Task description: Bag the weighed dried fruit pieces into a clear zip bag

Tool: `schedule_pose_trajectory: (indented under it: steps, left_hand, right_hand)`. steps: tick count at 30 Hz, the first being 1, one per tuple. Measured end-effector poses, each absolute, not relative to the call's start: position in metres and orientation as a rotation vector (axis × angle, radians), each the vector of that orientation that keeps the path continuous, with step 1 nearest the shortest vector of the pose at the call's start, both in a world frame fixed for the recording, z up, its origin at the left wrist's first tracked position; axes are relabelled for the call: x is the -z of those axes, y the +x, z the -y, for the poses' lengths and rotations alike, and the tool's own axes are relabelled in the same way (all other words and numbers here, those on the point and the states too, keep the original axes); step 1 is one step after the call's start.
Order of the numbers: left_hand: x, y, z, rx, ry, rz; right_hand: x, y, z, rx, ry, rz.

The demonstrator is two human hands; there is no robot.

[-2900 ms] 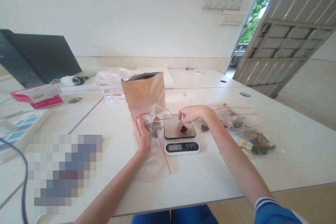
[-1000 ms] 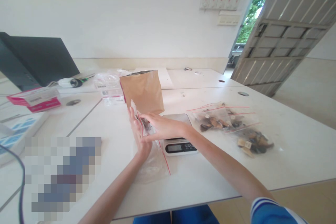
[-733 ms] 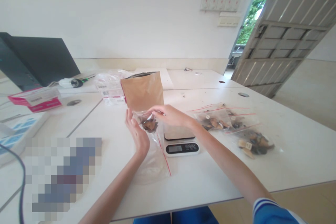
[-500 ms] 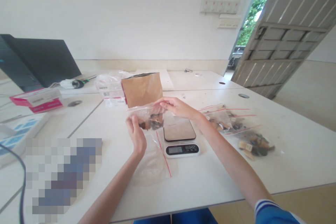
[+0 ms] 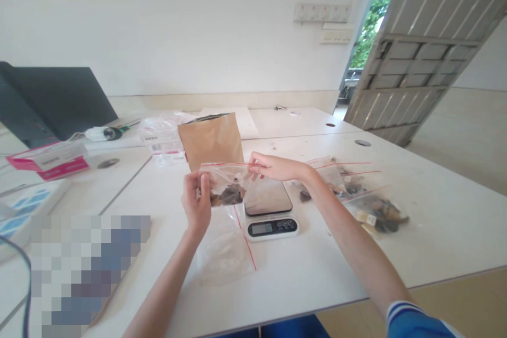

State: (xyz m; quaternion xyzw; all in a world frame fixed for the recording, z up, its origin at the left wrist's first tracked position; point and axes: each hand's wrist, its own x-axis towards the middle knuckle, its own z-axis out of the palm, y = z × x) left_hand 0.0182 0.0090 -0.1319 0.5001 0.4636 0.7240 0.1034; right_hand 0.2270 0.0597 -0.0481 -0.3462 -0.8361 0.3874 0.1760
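Left hand [image 5: 197,200]: just left of centre in the frame, is gripping the left end of a clear zip-lock bag [image 5: 225,177], thumb lying across the front, fingers mostly hidden behind.

Right hand [image 5: 261,166]: centre of the frame, is pinching the bag's upper right corner between thumb and fingertips.

Zip-lock bag, one, holding dark brown dried pieces [image 5: 234,193]: is hanging between the two hands in the middle of the frame. It is lying to the right of the left hand and to the left of the right hand; neither is nearer, both are touching it. Its long axis is running left to right, almost level; its red-lined mouth is pointing to the top of the frame, the pieces settling along the lower edge. Whether the seal is closed, cannot tell.

Digital scale [image 5: 271,228], white, steel plate [image 5: 269,202]: is sitting just right of and below the bag.

Flat zip-lock bag [image 5: 225,259]: is lying below, lower centre, its red strip slanting.

Kraft paper pouch [image 5: 212,140]: is standing behind, mouth upward.

Filled zip-lock bags [image 5: 382,215], several: are lying right of centre.

Pink-and-white boxes [image 5: 51,158]: are resting at the left edge.
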Motion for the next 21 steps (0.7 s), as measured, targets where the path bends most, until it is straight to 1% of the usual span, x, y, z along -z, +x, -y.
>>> schedule_pose_trajectory:
  steps: [5,9,14,17,21]
  left_hand:
    - [0.112,0.016,0.01,-2.077,1.335,-1.258]
    - [0.104,0.017,0.025,-1.969,1.415,-1.306]
    - [0.104,0.029,0.039,-1.9,1.376,-1.285]
    - [0.108,0.032,0.048,-1.787,1.289,-1.255]
    - [0.12,0.028,0.06,-1.623,1.22,-1.297]
  right_hand:
    - [0.054,0.239,-0.027,-1.123,-0.856,2.196]
    - [0.076,0.245,0.01,-1.078,-0.914,1.993]
    - [0.104,0.237,0.04,-1.057,-1.007,1.521]
    - [0.115,0.23,0.05,-1.018,-1.061,1.262]
    - [0.131,0.223,0.059,-0.916,-1.073,1.129]
